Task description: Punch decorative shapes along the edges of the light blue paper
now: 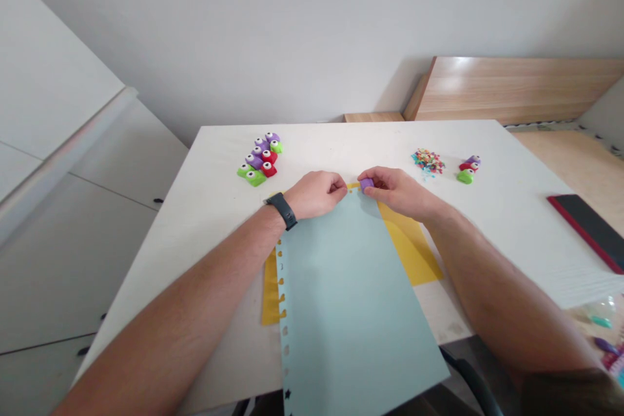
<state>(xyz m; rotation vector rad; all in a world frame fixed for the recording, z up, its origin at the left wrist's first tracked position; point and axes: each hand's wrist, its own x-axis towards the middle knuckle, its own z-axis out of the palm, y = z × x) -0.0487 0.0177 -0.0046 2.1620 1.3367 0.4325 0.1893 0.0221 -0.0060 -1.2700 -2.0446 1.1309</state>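
Note:
A large pale blue sheet lies over a yellow sheet, with punched shapes along its left edge and its lower end past the table's front edge. My right hand is closed on a small purple punch at the far edge of the blue sheet. Just left of it, my left hand has its fingers pinched together at the same edge; whatever is between the fingertips is too small to make out. A dark watch is on my left wrist.
Several purple, red and green punches with eyes stand at the back left of the white table. Farther right are a pile of colourful paper bits, more punches and a dark tablet with a red edge.

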